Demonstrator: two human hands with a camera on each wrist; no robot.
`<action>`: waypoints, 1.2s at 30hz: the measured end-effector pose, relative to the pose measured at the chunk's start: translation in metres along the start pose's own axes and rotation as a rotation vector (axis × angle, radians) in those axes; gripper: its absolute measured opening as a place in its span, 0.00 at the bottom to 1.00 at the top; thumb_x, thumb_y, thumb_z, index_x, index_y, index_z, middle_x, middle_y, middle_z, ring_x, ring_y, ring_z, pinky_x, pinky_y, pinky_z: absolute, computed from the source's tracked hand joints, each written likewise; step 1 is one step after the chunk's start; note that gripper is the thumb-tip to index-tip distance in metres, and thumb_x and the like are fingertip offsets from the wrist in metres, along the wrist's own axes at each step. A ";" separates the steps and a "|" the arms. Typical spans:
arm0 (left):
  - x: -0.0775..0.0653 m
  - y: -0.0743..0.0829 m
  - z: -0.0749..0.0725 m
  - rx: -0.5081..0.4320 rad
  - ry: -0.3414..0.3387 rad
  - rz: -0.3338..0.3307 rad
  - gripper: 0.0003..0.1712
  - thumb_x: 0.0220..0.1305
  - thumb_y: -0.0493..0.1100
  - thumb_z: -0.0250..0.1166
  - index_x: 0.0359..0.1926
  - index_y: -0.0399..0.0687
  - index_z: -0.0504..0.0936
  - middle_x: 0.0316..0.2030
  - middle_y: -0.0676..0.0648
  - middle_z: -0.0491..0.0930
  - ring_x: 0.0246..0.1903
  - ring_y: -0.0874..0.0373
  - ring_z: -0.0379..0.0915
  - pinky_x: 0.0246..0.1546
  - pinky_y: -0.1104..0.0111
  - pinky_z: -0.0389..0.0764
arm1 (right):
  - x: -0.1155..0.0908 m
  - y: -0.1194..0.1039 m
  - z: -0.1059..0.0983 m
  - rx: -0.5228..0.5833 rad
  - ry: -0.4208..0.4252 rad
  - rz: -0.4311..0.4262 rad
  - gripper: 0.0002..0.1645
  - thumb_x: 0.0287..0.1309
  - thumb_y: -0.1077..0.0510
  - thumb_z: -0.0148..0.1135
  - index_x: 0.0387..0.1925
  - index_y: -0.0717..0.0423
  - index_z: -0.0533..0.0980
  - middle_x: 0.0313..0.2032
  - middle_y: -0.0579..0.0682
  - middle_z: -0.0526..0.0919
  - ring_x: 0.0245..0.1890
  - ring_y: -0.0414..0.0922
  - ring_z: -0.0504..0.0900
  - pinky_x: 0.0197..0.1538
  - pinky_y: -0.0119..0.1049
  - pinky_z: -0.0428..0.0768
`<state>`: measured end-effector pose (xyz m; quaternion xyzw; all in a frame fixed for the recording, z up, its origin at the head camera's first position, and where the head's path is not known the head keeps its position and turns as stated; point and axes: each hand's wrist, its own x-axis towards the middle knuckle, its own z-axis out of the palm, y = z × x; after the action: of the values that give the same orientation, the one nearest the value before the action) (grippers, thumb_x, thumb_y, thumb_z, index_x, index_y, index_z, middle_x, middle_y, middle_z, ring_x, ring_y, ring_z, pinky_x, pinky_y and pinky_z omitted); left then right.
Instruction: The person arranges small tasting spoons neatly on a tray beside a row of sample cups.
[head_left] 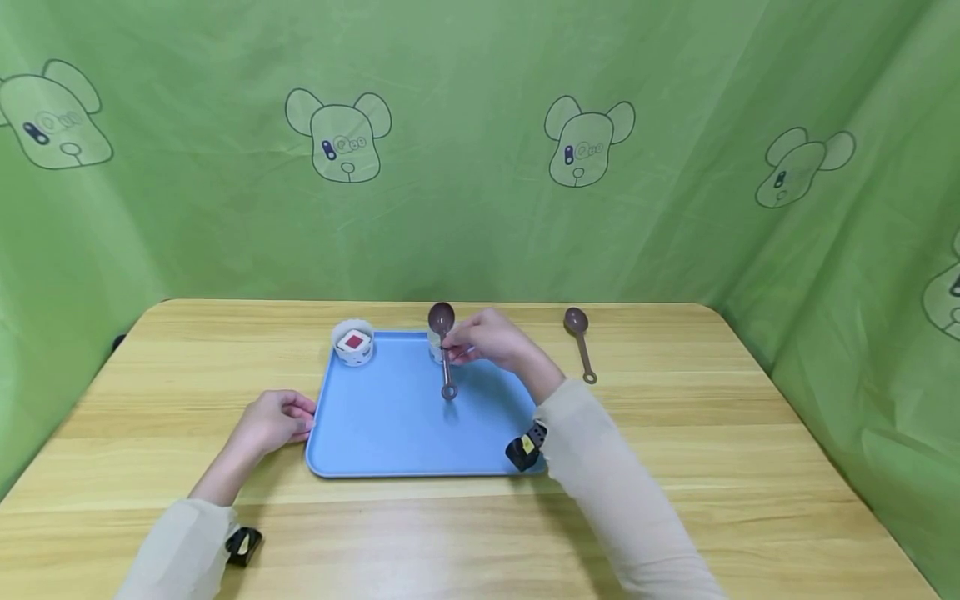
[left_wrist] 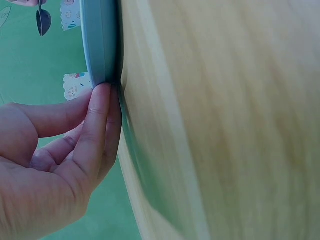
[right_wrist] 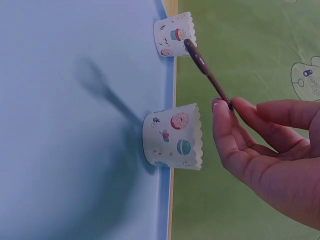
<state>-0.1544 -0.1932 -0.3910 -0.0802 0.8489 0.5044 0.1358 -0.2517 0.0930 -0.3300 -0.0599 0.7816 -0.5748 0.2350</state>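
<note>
My right hand [head_left: 491, 337] pinches a brown spoon [head_left: 441, 317] by its handle above the back of a blue tray [head_left: 405, 425]. The bowl end points away from me. Just behind the spoon, a paper baking cup [right_wrist: 170, 137] with a scalloped rim and printed treats stands at the tray's back edge. In the head view, spoon and fingers partly hide this cup, and its inside cannot be seen. At the tray's left edge, my left hand [head_left: 273, 421] grips the rim between thumb and fingers [left_wrist: 95, 125].
A second paper cup [head_left: 355, 356] stands in the tray's back left corner, holding a white piece with a red square [head_left: 353, 342]. Another brown spoon [head_left: 581, 333] lies on the wooden table [head_left: 675, 433] to the tray's right. Green curtains [head_left: 465, 233] hang behind the table.
</note>
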 end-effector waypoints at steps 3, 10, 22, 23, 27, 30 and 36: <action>0.000 0.000 0.001 -0.002 0.001 -0.002 0.12 0.55 0.23 0.58 0.42 0.22 0.72 0.28 0.40 0.74 0.25 0.59 0.73 0.31 0.70 0.83 | 0.002 0.000 0.003 0.006 -0.005 0.004 0.12 0.58 0.70 0.52 0.40 0.78 0.74 0.30 0.60 0.79 0.30 0.47 0.78 0.42 0.40 0.83; 0.000 -0.001 0.001 -0.018 0.002 -0.001 0.11 0.55 0.23 0.57 0.41 0.22 0.72 0.27 0.41 0.74 0.25 0.60 0.73 0.30 0.70 0.83 | 0.003 -0.001 0.010 0.009 -0.012 0.017 0.12 0.57 0.70 0.52 0.40 0.79 0.74 0.28 0.59 0.79 0.29 0.46 0.78 0.43 0.40 0.82; 0.000 0.002 0.000 0.000 -0.003 -0.005 0.11 0.55 0.23 0.57 0.42 0.22 0.72 0.28 0.40 0.74 0.26 0.58 0.73 0.31 0.69 0.83 | 0.007 -0.001 0.021 0.043 -0.004 0.026 0.13 0.57 0.71 0.52 0.41 0.80 0.73 0.26 0.58 0.78 0.26 0.45 0.78 0.44 0.41 0.82; 0.000 0.001 0.000 0.003 -0.004 -0.004 0.11 0.55 0.23 0.57 0.42 0.22 0.72 0.28 0.40 0.74 0.26 0.58 0.73 0.31 0.69 0.83 | 0.008 -0.001 0.022 0.044 -0.002 0.026 0.13 0.57 0.71 0.52 0.41 0.80 0.73 0.26 0.58 0.78 0.26 0.45 0.78 0.44 0.42 0.82; 0.001 0.000 -0.001 0.012 -0.006 -0.001 0.11 0.55 0.24 0.57 0.42 0.22 0.72 0.28 0.40 0.74 0.26 0.57 0.73 0.31 0.69 0.83 | 0.011 -0.002 0.026 0.044 -0.001 0.027 0.13 0.57 0.71 0.52 0.41 0.80 0.73 0.27 0.59 0.78 0.27 0.46 0.78 0.46 0.43 0.81; 0.001 0.001 -0.001 0.015 -0.006 -0.005 0.12 0.55 0.24 0.57 0.42 0.23 0.72 0.28 0.40 0.74 0.27 0.57 0.73 0.31 0.69 0.83 | 0.012 -0.004 0.029 0.047 0.000 0.037 0.13 0.57 0.71 0.52 0.42 0.80 0.72 0.27 0.58 0.78 0.27 0.46 0.78 0.46 0.43 0.81; 0.003 -0.002 -0.002 -0.001 -0.018 0.013 0.10 0.54 0.24 0.58 0.40 0.24 0.73 0.28 0.40 0.74 0.26 0.56 0.73 0.30 0.70 0.83 | 0.016 -0.004 0.037 0.034 0.001 0.047 0.12 0.57 0.71 0.52 0.41 0.79 0.73 0.26 0.58 0.78 0.25 0.45 0.78 0.43 0.41 0.82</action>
<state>-0.1569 -0.1962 -0.3926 -0.0701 0.8479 0.5065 0.1402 -0.2501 0.0541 -0.3392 -0.0372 0.7730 -0.5823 0.2490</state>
